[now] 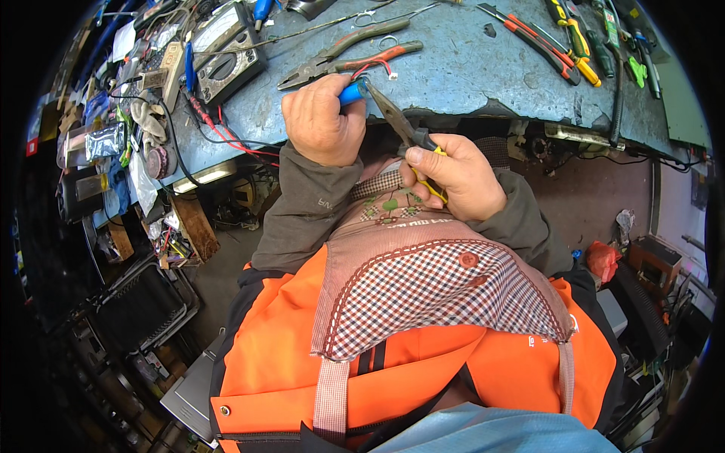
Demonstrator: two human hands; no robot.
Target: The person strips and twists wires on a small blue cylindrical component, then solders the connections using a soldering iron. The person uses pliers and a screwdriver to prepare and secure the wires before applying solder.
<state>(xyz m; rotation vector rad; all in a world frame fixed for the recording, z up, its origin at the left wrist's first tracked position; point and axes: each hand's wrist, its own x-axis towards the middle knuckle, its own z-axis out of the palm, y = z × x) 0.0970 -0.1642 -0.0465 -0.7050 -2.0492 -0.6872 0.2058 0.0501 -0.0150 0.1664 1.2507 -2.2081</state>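
The left hand [321, 121] is closed around a blue cylinder [352, 93], held up at the front edge of the counter [453, 79], while the right hand [459, 175] grips the yellow-and-black handles of some pliers [393, 117], their tip right at the cylinder's exposed end. Beyond them on the counter lie a second pair of pliers [323, 68] and, to the left, a meter [224, 62].
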